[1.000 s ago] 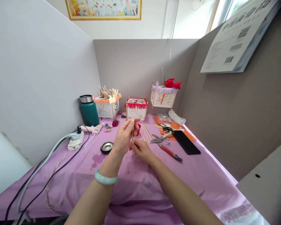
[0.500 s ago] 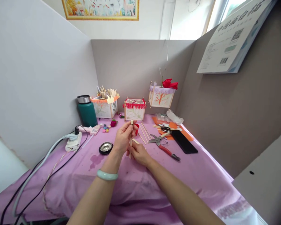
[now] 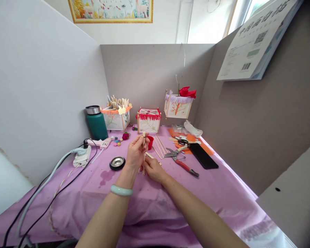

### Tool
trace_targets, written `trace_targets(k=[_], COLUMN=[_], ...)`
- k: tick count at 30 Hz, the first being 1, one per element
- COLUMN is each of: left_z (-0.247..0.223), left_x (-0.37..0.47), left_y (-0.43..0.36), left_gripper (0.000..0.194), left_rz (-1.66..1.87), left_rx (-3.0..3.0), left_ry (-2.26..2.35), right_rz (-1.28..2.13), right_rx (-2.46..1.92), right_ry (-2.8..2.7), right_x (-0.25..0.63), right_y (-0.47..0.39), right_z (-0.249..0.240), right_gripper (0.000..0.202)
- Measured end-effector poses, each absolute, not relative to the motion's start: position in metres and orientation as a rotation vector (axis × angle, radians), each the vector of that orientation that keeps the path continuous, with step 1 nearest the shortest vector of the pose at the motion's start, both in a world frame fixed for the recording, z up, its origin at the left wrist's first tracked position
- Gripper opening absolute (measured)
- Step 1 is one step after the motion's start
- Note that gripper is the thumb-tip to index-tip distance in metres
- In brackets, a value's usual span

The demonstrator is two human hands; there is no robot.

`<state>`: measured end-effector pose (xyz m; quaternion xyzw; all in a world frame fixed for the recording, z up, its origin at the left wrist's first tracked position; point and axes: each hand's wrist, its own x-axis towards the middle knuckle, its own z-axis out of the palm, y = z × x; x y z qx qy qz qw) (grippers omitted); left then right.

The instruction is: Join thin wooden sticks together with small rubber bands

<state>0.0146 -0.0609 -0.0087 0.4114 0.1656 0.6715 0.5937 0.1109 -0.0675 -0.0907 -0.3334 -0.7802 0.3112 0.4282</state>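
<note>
Upright in front of me stands a thin bundle of wooden sticks. My left hand pinches it near the top, where a dark band shows. Lower down, my right hand closes around the same sticks, and their bottom ends poke out below its fingers. How many sticks there are, I cannot tell. Just behind my hands sits a red cup, partly covered by the left fingers. Beside it several loose wooden sticks lie on the cloth, and another stick lies behind my right hand.
Red-handled pruning shears, black scissors and a black phone lie on the right. A lid, green bottle and power strip are on the left. Decorated boxes, including a red-fringed one, stand behind.
My left hand and the top of the sticks have shifted slightly left, uncovering more of the red cup. My right hand has stayed nearly still.
</note>
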Motion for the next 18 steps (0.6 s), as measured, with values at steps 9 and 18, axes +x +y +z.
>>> trace_targets(k=[9,18], left_z=[-0.0133,-0.0187], left_x=[0.0167,0.0208], left_y=[-0.0682,-0.0676], left_gripper=[0.018,0.017], left_rz=[1.541,1.66], left_rx=[0.979,1.091], left_ry=[0.483,0.5], right_rz=[0.817,0.741], right_rx=[-0.826,-0.812], right_ry=[-1.933,-1.956], right_x=[0.1108,0.1084], right_y=[-0.0676,-0.0678], right_z=[-0.0909,-0.0915], right_gripper=[0.026,0.021])
